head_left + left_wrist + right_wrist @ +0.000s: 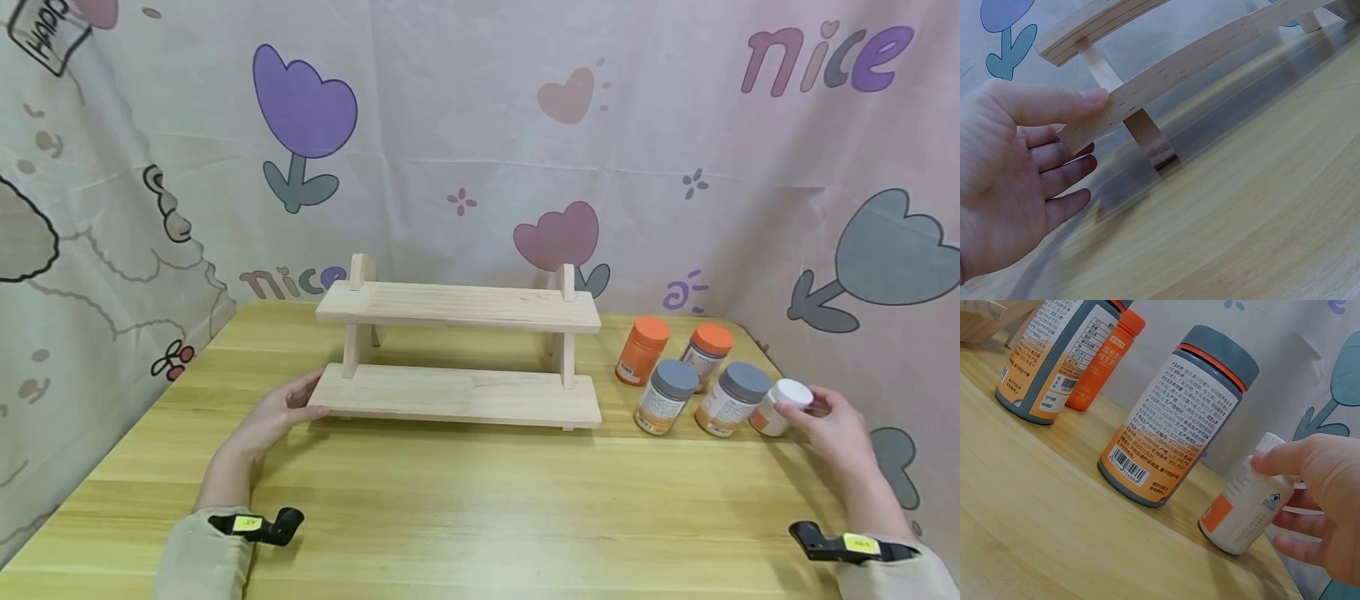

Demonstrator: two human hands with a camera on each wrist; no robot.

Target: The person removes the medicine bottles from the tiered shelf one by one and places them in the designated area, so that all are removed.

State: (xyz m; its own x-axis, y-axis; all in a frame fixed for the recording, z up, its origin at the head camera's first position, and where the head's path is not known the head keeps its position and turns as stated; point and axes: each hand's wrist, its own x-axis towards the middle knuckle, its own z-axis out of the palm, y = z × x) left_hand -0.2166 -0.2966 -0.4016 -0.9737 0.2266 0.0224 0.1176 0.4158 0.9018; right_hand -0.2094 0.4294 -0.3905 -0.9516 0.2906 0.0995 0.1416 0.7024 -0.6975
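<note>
A two-tier wooden shelf (457, 393) stands on the table. My left hand (272, 418) holds the left end of its lower board, and in the left wrist view the thumb lies along the board's front with the other fingers behind and below. At the far right, my right hand (838, 432) grips a small white bottle (1244, 503) between thumb and fingers; its base appears to rest on the table. Beside that bottle are two grey-lidded jars (731, 400), and behind them an orange bottle (642, 354) and an orange-lidded jar (707, 354).
The wooden table (480, 508) stretches in front of the shelf. A printed fabric backdrop (450, 108) hangs behind the table and along its sides. The jars stand close together to the right of the shelf.
</note>
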